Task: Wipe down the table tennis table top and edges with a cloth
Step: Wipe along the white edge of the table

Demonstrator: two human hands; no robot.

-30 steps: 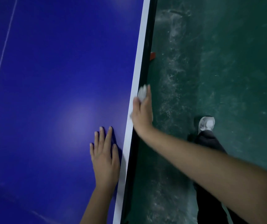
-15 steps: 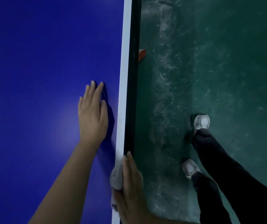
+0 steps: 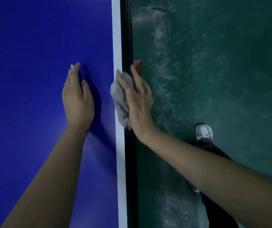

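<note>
Pressing a grey cloth (image 3: 120,97) onto the counter's (image 3: 33,55) white edge stripe (image 3: 116,38), the right hand (image 3: 139,104) pinches it, thumb above, fingers (image 3: 136,78) down the side. The stripe runs lengthwise away from the person, so the wipe should follow it. The left hand (image 3: 78,99) lies flat, fingers straight, just inside the stripe.

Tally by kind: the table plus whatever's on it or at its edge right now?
Table: 1
Hands: 2 (left hand, right hand)
Cloth: 1
Total: 4
</note>
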